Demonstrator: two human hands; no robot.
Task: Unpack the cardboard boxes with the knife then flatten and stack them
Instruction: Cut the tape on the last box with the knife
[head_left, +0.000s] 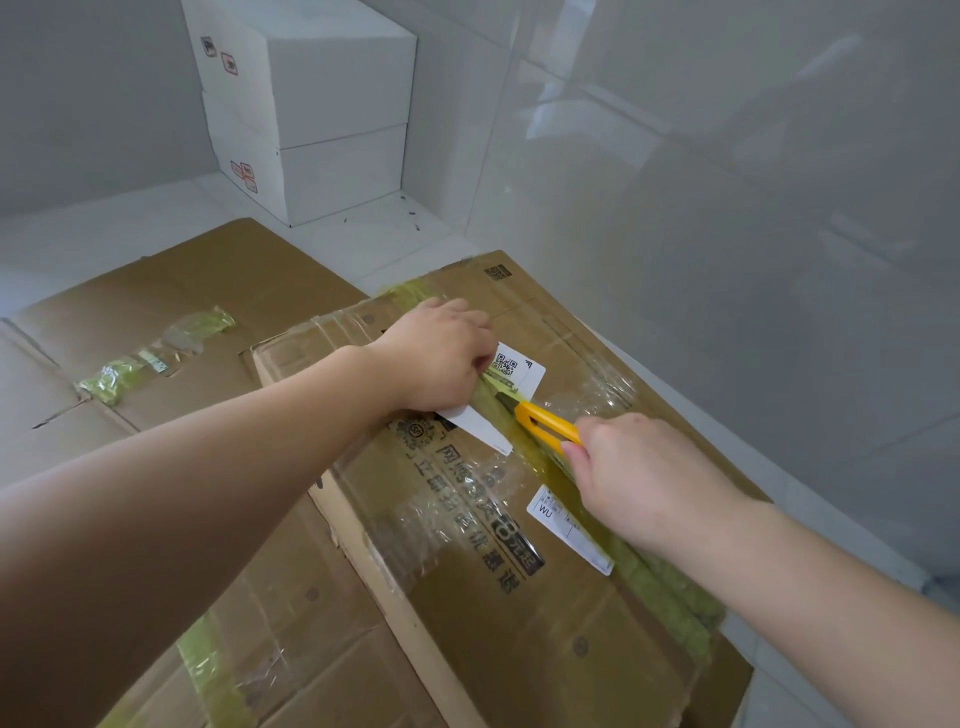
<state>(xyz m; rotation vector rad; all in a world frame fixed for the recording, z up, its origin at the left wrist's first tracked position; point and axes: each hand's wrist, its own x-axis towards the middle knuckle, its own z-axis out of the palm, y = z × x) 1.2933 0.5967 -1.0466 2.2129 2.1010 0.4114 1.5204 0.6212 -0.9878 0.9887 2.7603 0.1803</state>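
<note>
I am looking down at a brown corrugated cardboard box (519, 597), its matt face wrapped in crinkled, glossy clear tape (452, 519) and a strip of translucent yellow-green tape (670, 577). Smooth white paper labels (519, 371) are showing against the board. The knife (545, 420) is gleaming in shiny yellow plastic. Flattened cardboard (156, 291) is lying dull beside glossy, reflective wall tiles (727, 182) and matt white boxes (322, 104).

Bare tiled storage corner: white boxes (306, 109), flattened cardboard (171, 291) on floor.
</note>
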